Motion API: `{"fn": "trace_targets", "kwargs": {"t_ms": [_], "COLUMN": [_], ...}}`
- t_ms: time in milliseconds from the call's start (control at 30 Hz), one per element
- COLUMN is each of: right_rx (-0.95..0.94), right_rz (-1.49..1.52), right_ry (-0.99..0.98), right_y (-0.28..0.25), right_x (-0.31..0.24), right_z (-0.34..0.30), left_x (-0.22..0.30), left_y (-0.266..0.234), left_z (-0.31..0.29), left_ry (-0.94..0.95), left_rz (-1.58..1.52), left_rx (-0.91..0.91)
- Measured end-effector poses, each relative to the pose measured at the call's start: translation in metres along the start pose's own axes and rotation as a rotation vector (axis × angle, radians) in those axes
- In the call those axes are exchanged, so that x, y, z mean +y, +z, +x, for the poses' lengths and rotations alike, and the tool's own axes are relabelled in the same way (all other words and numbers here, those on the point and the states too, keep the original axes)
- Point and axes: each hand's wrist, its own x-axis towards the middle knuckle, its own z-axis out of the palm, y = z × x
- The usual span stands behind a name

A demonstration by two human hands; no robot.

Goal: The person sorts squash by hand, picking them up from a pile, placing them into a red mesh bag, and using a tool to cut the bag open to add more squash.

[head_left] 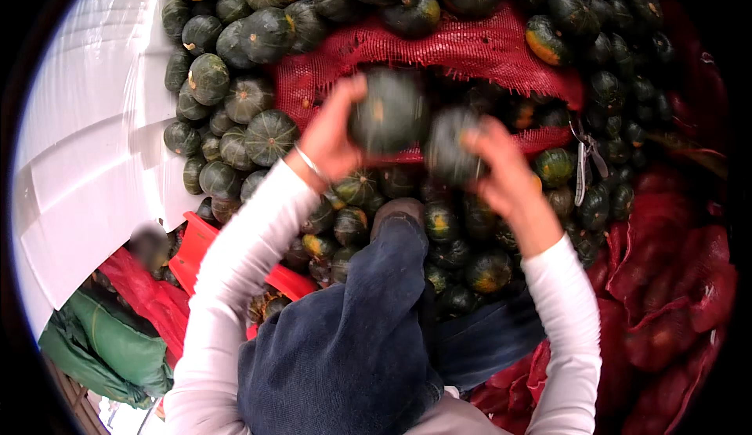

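My left hand (335,131) is closed around a dark green squash (389,111), gripping it from its left side. Another dark green squash (453,149) is in my right hand (505,172), whose fingers wrap its right side. Both squashes are blurred and nearly touch each other. They are held up over a red mesh sack (352,47), whose frayed mouth gapes toward the right, with more squashes showing inside. A bracelet circles my left wrist. Around the sack lies a heap of green squashes (270,137), some with orange patches.
My shoe (399,214) rests among the squashes. A red plastic crate (196,251) stands at lower left, near a green sack (117,341). Filled red mesh sacks (666,302) lie at right. A pale strap (581,172) hangs by the open sack. White sheeting (94,137) covers the left side.
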Motion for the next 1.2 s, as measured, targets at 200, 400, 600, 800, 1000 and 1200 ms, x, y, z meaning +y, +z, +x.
{"fn": "trace_targets", "kwargs": {"t_ms": [200,400,600,800,1000,1200], "right_rx": [-0.569,-0.185,0.702,1.104,1.172,0.325], "right_rz": [0.092,-1.102,-0.907,-0.504,-0.608,-0.163], "right_ry": [-0.811,-0.389,-0.067,0.094,0.077,-0.163], "right_y": [0.071,0.018,-0.052,0.016,0.000,-0.024], "right_x": [-0.204,-0.064,0.028,0.038,0.044,0.048], "right_z": [-0.018,0.039,0.120,0.152,0.157,0.080], "left_x": [0.142,0.024,-0.055,-0.047,-0.025,-0.025], "left_y": [0.026,-0.107,-0.119,-0.094,-0.091,-0.071], "left_z": [0.003,0.091,0.128,0.162,0.168,0.081], "left_ry": [0.695,0.551,0.605,0.340,0.199,0.118], "left_rz": [0.224,1.237,1.470,1.547,1.490,0.269], "left_rx": [-0.492,0.189,0.658,0.820,0.593,0.101]}}
